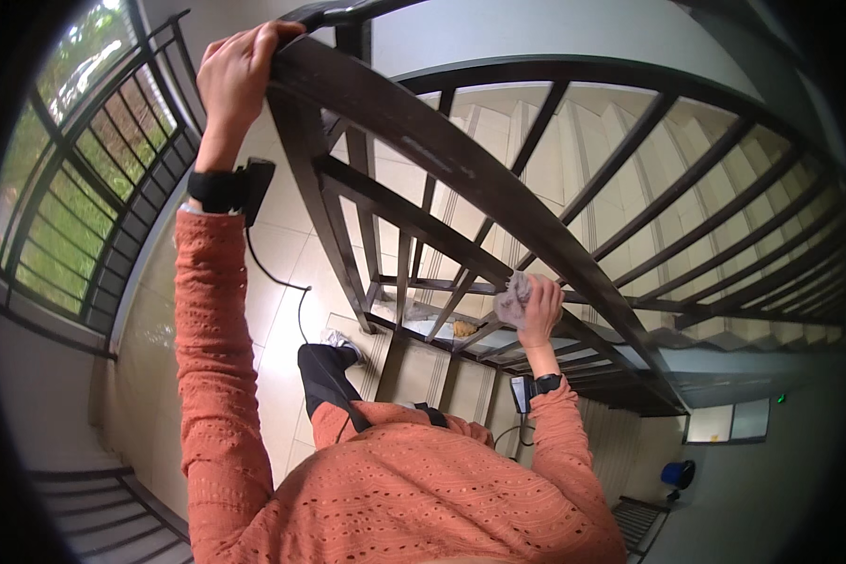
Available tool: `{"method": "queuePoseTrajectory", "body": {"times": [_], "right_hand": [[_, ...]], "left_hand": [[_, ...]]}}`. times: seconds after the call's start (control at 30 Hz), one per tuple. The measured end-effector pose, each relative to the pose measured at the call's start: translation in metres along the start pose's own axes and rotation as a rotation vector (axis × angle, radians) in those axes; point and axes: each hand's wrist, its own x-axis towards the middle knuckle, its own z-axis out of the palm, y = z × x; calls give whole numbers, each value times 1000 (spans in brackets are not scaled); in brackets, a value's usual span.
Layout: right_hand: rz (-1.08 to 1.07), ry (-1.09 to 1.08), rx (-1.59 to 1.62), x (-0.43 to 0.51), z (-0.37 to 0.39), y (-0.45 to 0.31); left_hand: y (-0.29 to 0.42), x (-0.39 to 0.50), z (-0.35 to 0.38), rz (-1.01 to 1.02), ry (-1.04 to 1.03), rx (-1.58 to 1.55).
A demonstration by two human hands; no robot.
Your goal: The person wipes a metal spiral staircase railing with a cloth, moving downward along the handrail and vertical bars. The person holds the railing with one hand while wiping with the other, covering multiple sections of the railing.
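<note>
My left hand (236,74) rests over the upper end of the dark stair handrail (423,141), its fingers curled over the top. Lower down and to the right, my right hand (541,310) grips a greyish cloth (515,299) against the lower rail (416,218) of the same railing. The part of that rail beneath the cloth is hidden. Both wrists wear black straps with small devices, and a cable hangs from the left one.
Tiled stairs (472,384) run down beside my body, and another flight (606,162) lies beyond the railing. A barred window (77,183) stands at the left. A blue bucket (675,474) is at the lower right. My shoe (340,342) is near the landing edge.
</note>
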Motion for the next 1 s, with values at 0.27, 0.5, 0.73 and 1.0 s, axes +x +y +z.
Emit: {"method": "queuePoseTrajectory", "body": {"times": [0.27,0.5,0.73,1.0], "right_hand": [[-249,30,249,148,15,-177],[-224,153,200,159,19,-203],[-158,89,130,78,11,-99],[70,35,261,32,-39,-104]], "left_hand": [[1,-3,-4,14,42,1],[23,3,-26,84,25,-18],[29,-36,-26,46,161,-124],[152,-278,-49,-837,-656,-1139]]}}
